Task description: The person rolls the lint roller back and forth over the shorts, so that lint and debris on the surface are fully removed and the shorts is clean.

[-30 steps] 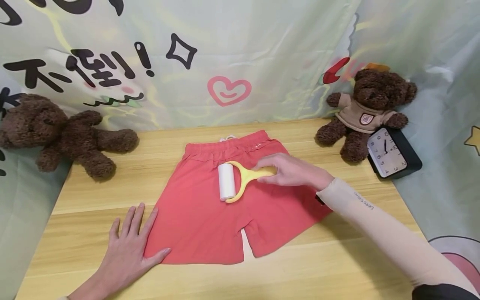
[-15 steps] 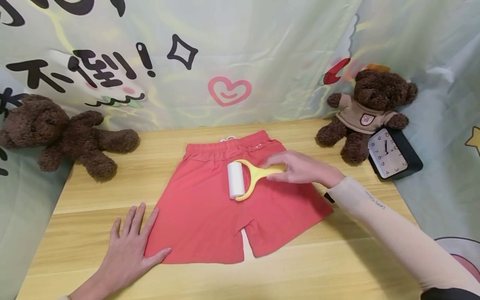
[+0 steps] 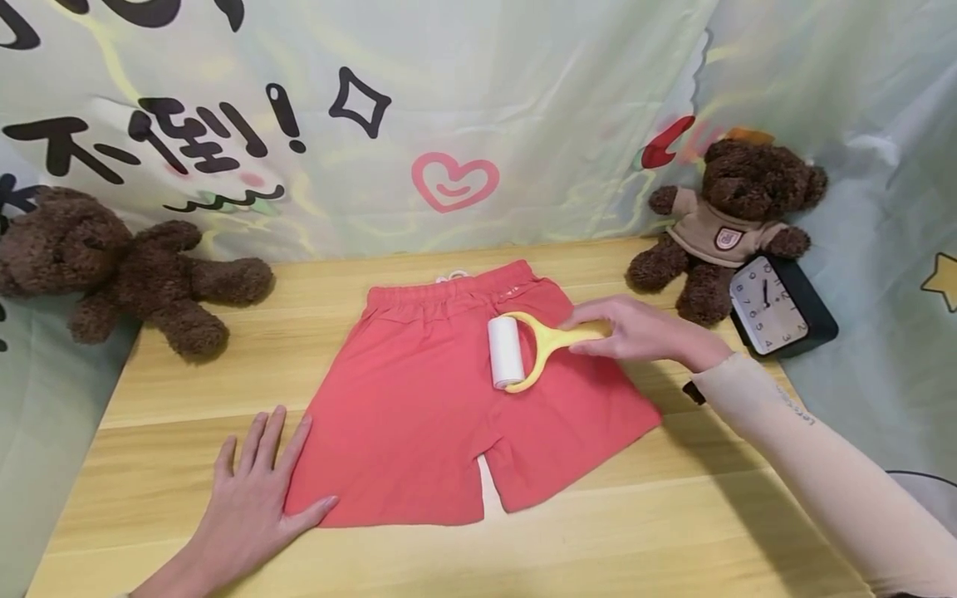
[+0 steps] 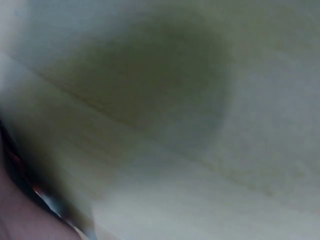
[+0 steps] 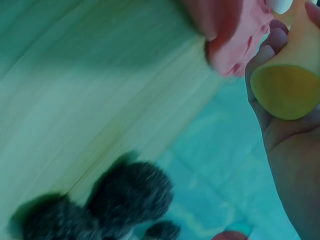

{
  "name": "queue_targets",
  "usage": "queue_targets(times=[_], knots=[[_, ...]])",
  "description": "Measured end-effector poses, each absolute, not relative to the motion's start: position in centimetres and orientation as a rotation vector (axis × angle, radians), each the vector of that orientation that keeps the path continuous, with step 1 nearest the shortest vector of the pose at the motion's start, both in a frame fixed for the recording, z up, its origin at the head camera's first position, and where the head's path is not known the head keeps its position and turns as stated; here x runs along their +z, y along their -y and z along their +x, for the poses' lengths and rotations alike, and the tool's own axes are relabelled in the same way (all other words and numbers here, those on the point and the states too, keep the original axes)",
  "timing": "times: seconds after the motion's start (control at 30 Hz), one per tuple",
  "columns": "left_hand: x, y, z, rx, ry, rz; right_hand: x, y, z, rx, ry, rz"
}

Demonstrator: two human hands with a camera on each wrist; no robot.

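Observation:
Red shorts lie spread out on the wooden table, waistband toward the back wall. My right hand grips the yellow handle of a lint roller, whose white roll rests over the middle of the shorts. In the right wrist view the fingers curl round that handle, with its hollow end facing the camera. My left hand lies with its fingers extended at the left edge of the shorts, thumb on the lower left hem. The left wrist view is mostly blurred table surface.
One brown teddy bear lies at the back left. Another teddy bear in a beige shirt sits at the back right, beside a black clock. A printed curtain hangs behind the table.
My right hand has moved the lint roller to the right across the shorts, from left of their middle to slightly right of it. The left hand stays in place.

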State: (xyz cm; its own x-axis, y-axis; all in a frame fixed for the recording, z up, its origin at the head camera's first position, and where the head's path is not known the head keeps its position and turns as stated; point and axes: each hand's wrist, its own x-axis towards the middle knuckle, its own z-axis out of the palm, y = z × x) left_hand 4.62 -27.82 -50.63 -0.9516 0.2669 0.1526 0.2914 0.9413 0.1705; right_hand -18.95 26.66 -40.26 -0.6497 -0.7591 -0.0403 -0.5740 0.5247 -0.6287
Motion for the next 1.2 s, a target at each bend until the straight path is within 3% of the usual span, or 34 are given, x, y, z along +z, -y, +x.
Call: queue_targets(times=[0.9, 1.2], knots=[[-50.5, 27.7, 4.6, -0.297, 2.962, -0.443, -38.6, -35.9, -17.8, -0.853, -2.611, -0.896], [-50.4, 27.7, 4.7, -0.306, 2.968, -0.435, -38.0, -37.4, -17.1, -0.860, -2.591, -0.697]])
